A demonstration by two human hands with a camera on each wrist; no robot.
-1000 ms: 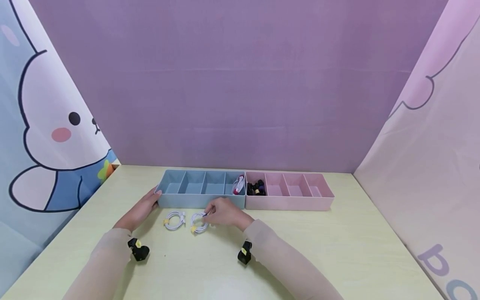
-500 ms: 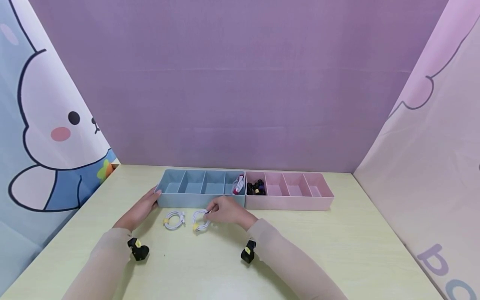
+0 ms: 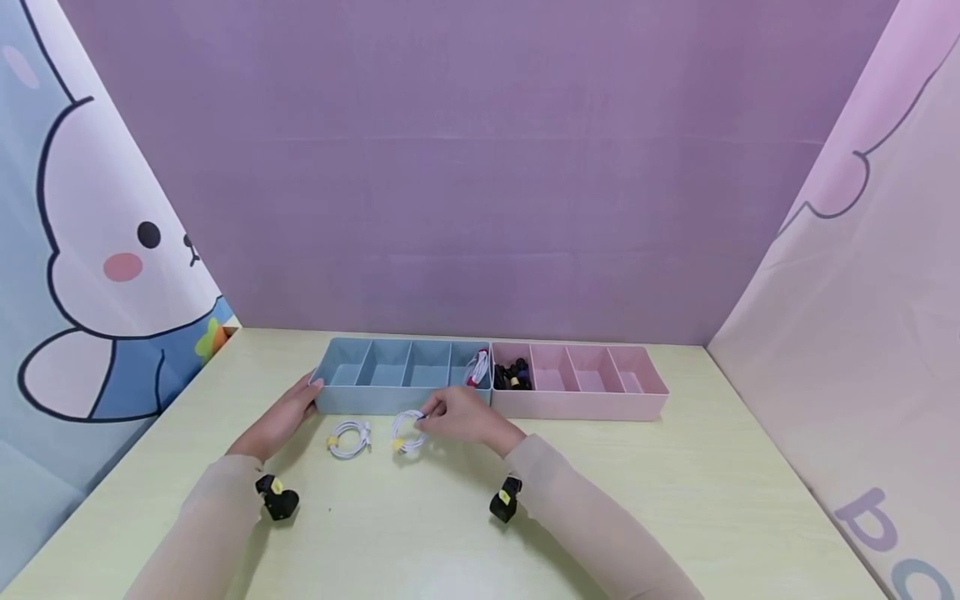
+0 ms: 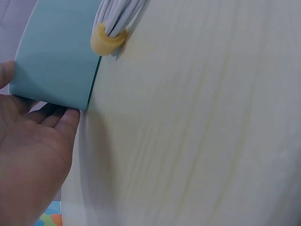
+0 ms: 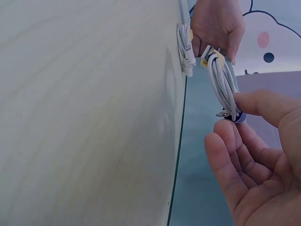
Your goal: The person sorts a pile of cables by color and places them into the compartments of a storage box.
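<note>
In the head view my right hand (image 3: 461, 414) pinches a coiled white charging cable (image 3: 403, 439) just in front of the blue divided box (image 3: 375, 401). The right wrist view shows thumb and fingertips on the coiled cable (image 5: 221, 84), near a dark blue band; a yellow tie and a metal plug show at its other end. My left hand (image 3: 281, 418) holds the left end of the blue box, thumb at the rim and fingers against the end wall (image 4: 33, 155). A second coiled white cable (image 3: 335, 447) with a yellow tie lies on the table.
To the right, end to end with the blue box, stands a pink divided box (image 3: 581, 406) with black items (image 3: 513, 377) in its left compartment. A white and red cable bundle (image 3: 477, 368) sits in the blue box's rightmost compartment. A purple backdrop (image 3: 480, 167) rises behind.
My right hand has shifted slightly right and toward the box, and the pinched cable has come along, lifting off the table. My left hand and both boxes have stayed in place.
</note>
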